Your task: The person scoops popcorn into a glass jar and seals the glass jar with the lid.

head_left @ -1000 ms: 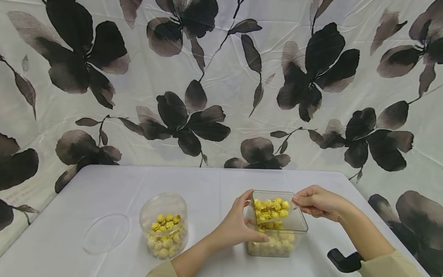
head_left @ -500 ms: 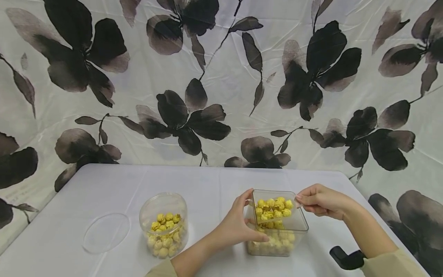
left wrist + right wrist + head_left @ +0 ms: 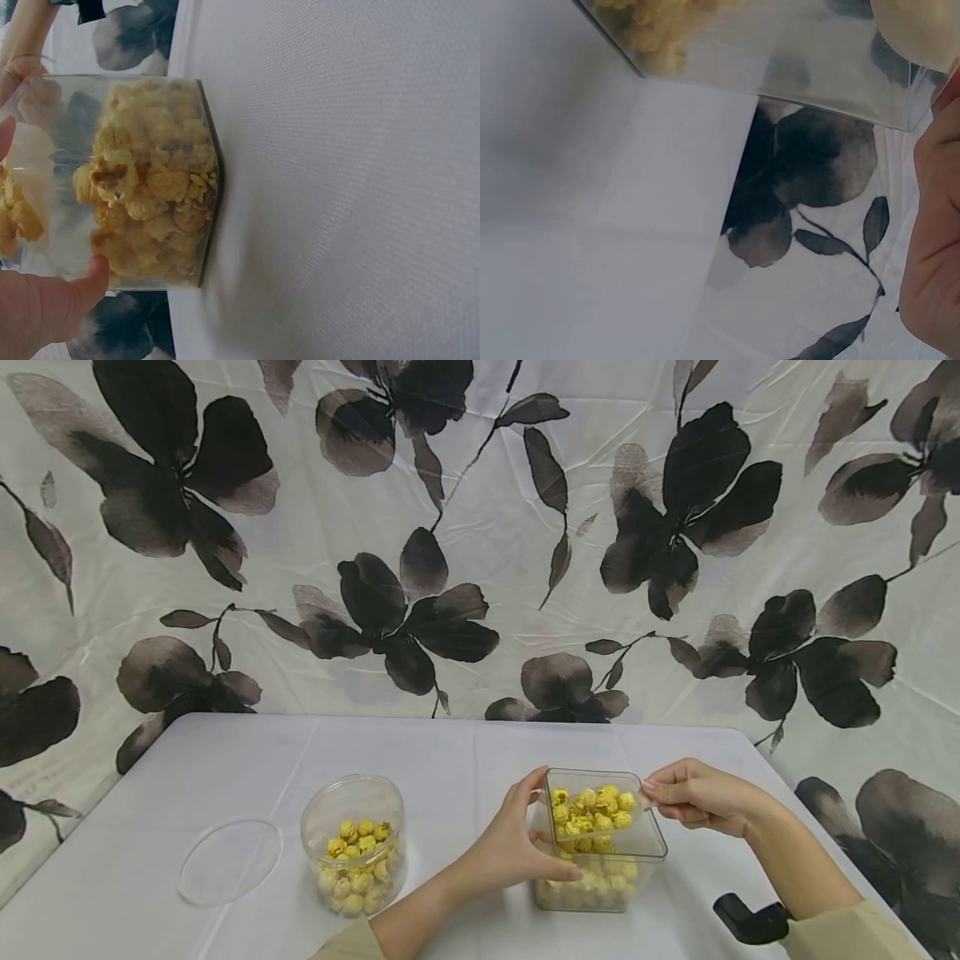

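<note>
My left hand [image 3: 510, 852] grips a clear square container [image 3: 647, 842] from its left side, thumb across the near wall. The container stands on the table, its lower part full of yellow popcorn [image 3: 150, 195]. With its fingertips my right hand [image 3: 701, 797] pinches the handle of a pale translucent scoop [image 3: 922, 34] at the container's right rim. The scoop, with several pieces of popcorn [image 3: 592, 808] in it, sits within the container's mouth, above the rest. Its shape is partly hidden by the walls and the popcorn.
Left of my left arm stands a clear round jar [image 3: 318, 818], about half full of popcorn. A clear round lid [image 3: 231, 864] lies flat further left on the white table [image 3: 420, 760]. A floral cloth [image 3: 540, 635] hangs behind. A black strap-like piece [image 3: 750, 920] sits at my right wrist.
My right hand has moved slightly to the right, and the scoop with its popcorn has shifted with it. The left hand and the container stay in place.
</note>
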`<action>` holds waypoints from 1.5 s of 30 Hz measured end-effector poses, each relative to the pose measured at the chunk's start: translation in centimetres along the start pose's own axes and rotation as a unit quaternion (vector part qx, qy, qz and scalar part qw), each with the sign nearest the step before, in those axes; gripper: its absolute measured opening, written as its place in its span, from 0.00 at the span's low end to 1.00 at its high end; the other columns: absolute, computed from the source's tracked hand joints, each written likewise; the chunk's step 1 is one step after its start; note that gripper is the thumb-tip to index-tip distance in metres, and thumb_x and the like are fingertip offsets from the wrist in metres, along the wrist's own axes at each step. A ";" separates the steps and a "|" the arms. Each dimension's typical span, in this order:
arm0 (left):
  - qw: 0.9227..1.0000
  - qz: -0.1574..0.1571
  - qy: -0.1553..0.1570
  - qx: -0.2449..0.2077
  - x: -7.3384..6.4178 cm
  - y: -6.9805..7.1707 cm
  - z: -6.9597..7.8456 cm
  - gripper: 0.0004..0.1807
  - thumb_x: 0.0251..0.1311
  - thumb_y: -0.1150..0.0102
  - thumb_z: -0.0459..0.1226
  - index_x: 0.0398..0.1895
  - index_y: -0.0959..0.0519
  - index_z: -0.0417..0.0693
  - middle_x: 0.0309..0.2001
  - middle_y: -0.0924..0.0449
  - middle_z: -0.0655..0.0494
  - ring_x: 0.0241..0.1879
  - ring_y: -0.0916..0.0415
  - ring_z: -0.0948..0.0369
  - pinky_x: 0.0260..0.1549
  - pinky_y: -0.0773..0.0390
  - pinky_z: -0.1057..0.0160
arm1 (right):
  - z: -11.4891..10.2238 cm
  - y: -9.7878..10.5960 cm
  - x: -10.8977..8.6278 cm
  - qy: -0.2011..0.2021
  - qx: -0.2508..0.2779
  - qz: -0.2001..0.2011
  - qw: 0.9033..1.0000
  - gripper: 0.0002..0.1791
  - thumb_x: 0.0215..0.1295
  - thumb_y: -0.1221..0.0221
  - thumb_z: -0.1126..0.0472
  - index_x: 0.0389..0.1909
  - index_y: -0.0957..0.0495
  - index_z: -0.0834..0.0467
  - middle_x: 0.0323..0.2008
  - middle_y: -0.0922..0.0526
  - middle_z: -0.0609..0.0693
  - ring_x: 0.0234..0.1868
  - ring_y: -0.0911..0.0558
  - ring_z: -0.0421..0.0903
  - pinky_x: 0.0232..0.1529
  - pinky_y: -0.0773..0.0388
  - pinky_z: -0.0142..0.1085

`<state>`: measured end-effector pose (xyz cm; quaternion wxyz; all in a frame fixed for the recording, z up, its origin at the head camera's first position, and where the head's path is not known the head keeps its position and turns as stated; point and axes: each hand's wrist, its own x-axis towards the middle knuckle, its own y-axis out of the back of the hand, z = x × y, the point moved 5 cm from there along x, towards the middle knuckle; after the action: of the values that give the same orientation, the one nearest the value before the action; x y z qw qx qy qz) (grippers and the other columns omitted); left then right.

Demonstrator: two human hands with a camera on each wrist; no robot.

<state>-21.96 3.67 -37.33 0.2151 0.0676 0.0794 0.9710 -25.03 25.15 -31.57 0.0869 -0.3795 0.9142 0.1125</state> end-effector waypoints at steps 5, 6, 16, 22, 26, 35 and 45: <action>1.000 -0.001 0.001 0.000 0.0 0.0 0.2 0.61 0.35 0.22 0.38 0.72 0.53 0.60 0.69 0.53 0.54 0.67 0.51 0.53 0.54 0.30 0.58 | 0.0 0.1 -0.3 0.002 0.002 0.000 1.000 0.16 0.72 0.55 0.63 0.29 0.20 0.57 0.16 0.31 0.40 0.12 0.46 0.34 0.13 0.58 0.34; 1.000 -0.001 0.002 0.000 0.0 0.0 0.2 0.61 0.35 0.22 0.38 0.72 0.53 0.61 0.69 0.53 0.53 0.67 0.51 0.53 0.54 0.30 0.58 | 0.0 0.1 -0.4 0.003 0.002 0.000 1.000 0.16 0.72 0.55 0.63 0.29 0.20 0.57 0.16 0.31 0.40 0.12 0.46 0.34 0.13 0.58 0.34; 1.000 -0.002 0.007 -0.001 -0.1 0.0 0.0 0.61 0.36 0.22 0.38 0.72 0.53 0.60 0.69 0.53 0.54 0.67 0.52 0.52 0.55 0.31 0.53 | 0.2 -0.2 -0.6 0.009 0.014 -0.014 1.000 0.16 0.72 0.55 0.64 0.29 0.20 0.56 0.17 0.31 0.39 0.12 0.47 0.35 0.14 0.60 0.35; 1.000 0.001 0.008 -0.001 -0.1 0.0 0.1 0.61 0.36 0.22 0.38 0.72 0.53 0.59 0.69 0.52 0.54 0.67 0.51 0.52 0.55 0.31 0.53 | 0.0 -0.5 -0.3 0.010 0.009 -0.014 1.000 0.15 0.71 0.54 0.63 0.30 0.20 0.56 0.17 0.30 0.40 0.13 0.45 0.33 0.14 0.57 0.33; 1.000 0.000 0.009 0.003 -0.2 0.0 0.1 0.61 0.36 0.23 0.38 0.72 0.53 0.58 0.69 0.52 0.54 0.67 0.51 0.52 0.56 0.31 0.53 | 0.1 -0.5 -0.2 0.008 0.016 -0.014 1.000 0.16 0.72 0.54 0.63 0.30 0.20 0.55 0.17 0.30 0.39 0.13 0.44 0.32 0.14 0.57 0.33; 1.000 -0.001 0.006 0.006 -0.1 0.0 0.1 0.61 0.36 0.22 0.38 0.72 0.53 0.60 0.69 0.52 0.54 0.67 0.51 0.53 0.56 0.31 0.54 | 0.4 -0.1 -0.4 0.012 0.029 -0.012 0.999 0.16 0.72 0.55 0.63 0.30 0.20 0.55 0.17 0.29 0.39 0.12 0.45 0.33 0.14 0.58 0.34; 1.000 -0.002 0.009 0.002 0.0 0.0 0.0 0.61 0.35 0.22 0.38 0.72 0.53 0.60 0.69 0.52 0.54 0.67 0.51 0.52 0.55 0.31 0.53 | 0.9 0.0 -0.6 0.019 0.060 -0.023 0.998 0.17 0.73 0.57 0.63 0.32 0.19 0.54 0.18 0.29 0.38 0.12 0.49 0.36 0.14 0.60 0.36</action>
<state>-21.93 3.67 -37.37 0.2159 0.0596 0.0838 0.9710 -24.62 25.79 -32.25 0.0944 -0.3962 0.9120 0.0485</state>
